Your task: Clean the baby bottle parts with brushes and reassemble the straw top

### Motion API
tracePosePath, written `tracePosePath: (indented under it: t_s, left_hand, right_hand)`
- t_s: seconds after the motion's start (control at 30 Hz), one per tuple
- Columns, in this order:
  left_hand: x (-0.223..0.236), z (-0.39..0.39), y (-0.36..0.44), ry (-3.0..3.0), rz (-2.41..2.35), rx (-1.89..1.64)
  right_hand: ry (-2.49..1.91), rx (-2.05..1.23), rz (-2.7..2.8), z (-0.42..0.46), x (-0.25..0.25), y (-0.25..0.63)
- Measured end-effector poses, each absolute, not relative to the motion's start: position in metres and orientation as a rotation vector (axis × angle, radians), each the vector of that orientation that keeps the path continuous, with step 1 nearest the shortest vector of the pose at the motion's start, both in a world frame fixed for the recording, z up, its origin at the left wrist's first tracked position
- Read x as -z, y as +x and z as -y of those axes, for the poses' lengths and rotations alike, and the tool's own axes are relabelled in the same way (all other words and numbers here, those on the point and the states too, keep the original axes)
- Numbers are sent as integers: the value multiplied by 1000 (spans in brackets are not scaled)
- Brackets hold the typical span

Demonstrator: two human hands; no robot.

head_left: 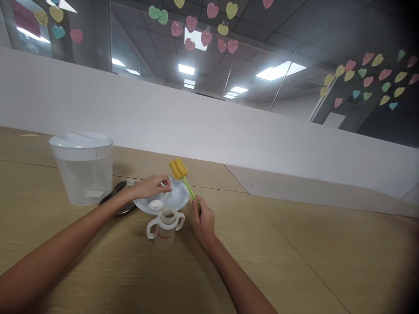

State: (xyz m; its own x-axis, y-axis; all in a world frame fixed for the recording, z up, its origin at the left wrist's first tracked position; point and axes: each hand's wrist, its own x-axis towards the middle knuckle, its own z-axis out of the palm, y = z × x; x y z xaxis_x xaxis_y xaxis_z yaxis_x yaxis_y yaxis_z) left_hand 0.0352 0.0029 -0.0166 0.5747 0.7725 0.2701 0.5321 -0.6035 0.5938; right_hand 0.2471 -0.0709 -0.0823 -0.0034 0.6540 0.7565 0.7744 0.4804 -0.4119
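Two bare human forearms enter the view from below, seen from the wearer's own head. The left forearm (55,248) looks the longer and broader, widening smoothly until the bottom-left corner of the picture cuts it off. The right forearm (235,274) looks slimmer and ends at the bottom edge. Each narrows to a slender wrist. The left hand (152,186) has long, thin fingers (160,183), and the right hand (203,222) looks compact. Fingernails are too small to make out.
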Motion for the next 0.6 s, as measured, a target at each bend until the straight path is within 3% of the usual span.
tracePosePath:
  t_s: [0.3, 0.6]
  left_hand:
    - [-9, -4, 21, 1876, -1009, -1363]
    - [-24, 5, 16, 1938, -1044, -1518]
  right_hand:
    - [-1167, 209, 1818, 71, 87, 247]
    - [-995, 521, 1913, 69, 89, 250]
